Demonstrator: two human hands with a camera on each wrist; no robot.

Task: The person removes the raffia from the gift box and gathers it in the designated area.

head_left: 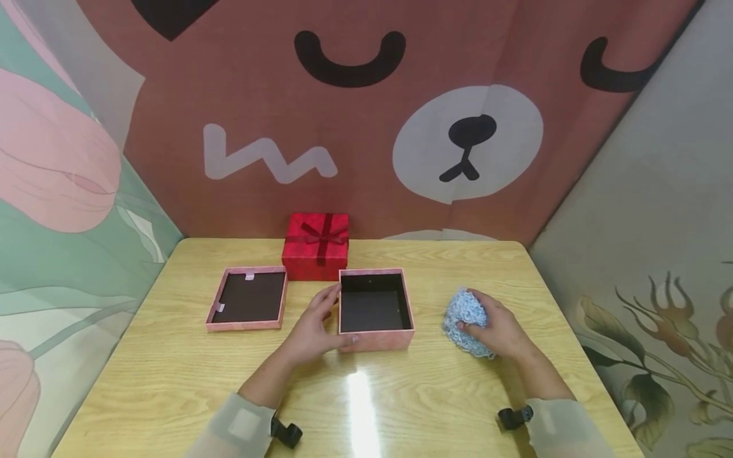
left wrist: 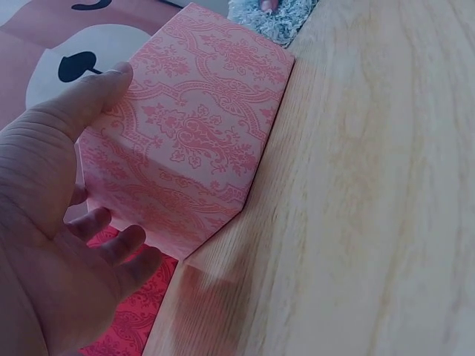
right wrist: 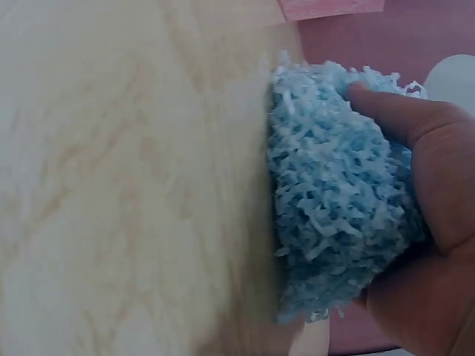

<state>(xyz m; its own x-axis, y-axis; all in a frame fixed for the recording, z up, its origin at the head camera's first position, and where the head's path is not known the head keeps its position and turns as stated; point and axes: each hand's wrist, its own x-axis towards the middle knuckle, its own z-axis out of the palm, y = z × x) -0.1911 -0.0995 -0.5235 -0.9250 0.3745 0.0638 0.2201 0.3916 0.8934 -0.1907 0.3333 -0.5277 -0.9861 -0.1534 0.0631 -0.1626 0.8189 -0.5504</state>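
Note:
An open pink gift box [head_left: 375, 341] with a dark inside stands near the middle of the table. At its front left corner my left hand [head_left: 312, 327] grips it, the thumb on the front face and the fingers along the left side. The left wrist view shows the box's patterned outer walls [left wrist: 200, 111]. To the right, my right hand [head_left: 504, 327] holds a clump of light blue shredded paper [head_left: 465, 318] low at the table. In the right wrist view the thumb presses into the crinkled shredded paper [right wrist: 334, 185]; most of its fingers are hidden.
The pink box lid [head_left: 252, 298] lies inside-up at the left. Behind, a red gift box [head_left: 315, 257] with a dark red ribbon bow stands against the pink box's back left side. A printed curtain [head_left: 366, 210] hangs at the wooden table's [head_left: 172, 381] far edge.

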